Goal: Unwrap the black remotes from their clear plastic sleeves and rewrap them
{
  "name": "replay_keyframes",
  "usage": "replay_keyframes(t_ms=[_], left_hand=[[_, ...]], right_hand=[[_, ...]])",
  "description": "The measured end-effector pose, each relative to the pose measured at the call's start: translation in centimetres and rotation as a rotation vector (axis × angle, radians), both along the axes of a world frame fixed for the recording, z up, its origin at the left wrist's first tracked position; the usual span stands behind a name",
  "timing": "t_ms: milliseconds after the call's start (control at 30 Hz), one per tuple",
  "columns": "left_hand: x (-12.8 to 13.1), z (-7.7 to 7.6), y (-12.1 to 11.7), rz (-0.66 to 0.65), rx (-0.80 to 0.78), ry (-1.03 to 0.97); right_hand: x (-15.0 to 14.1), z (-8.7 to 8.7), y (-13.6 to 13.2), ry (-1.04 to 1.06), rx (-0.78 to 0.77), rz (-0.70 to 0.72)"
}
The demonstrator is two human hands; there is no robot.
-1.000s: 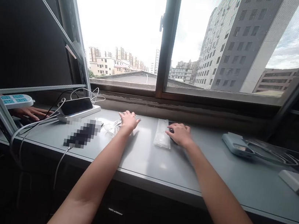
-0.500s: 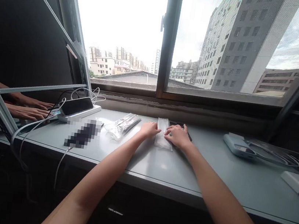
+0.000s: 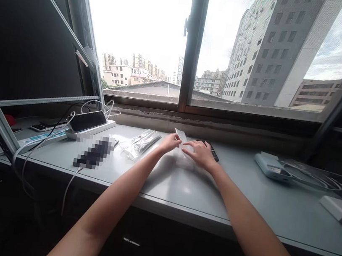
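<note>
On the grey desk (image 3: 261, 208) below the window, a wrapped packet (image 3: 141, 143) lies just left of the hands, with a white power strip (image 3: 107, 126) farther left and a pale blue device (image 3: 272, 165) well apart at right; a dark keypad-like object (image 3: 214, 152) sits beside the right hand, which partly covers it. The left hand (image 3: 170, 142) pinches the clear plastic bag (image 3: 183, 161), located between both hands with its upper end raised. The right hand (image 3: 202, 152) has bent, slightly spread fingers at the bag's right side; grip unclear.
</note>
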State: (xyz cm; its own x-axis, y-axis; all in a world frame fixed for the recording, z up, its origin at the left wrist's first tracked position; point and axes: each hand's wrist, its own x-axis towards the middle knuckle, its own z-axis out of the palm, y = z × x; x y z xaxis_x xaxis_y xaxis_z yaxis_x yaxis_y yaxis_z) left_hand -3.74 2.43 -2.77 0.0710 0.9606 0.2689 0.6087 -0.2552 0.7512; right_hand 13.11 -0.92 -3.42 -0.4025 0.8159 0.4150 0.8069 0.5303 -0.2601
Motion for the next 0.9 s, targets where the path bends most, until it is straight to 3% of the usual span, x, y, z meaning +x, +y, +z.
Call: replay_keyframes(t_ms=[167,300,567,900], left_hand=[[0.3,1.0,-0.5,0.007,-0.028,-0.567],[-0.2,1.6,-1.2,0.084,-0.035,-0.741],[-1.2,1.8,-0.7,0.235,-0.127,-0.804],[-1.3,1.2,0.0,0.184,-0.205,-0.842]], right_hand=[[-0.8,0.0,0.2,0.372,0.047,0.328],[-1.2,0.1,-0.1,0.433,0.159,0.426],[-1.0,0.2,-0.6,0.221,0.361,0.320],[-1.0,0.9,-1.7,0.171,0.403,0.209]])
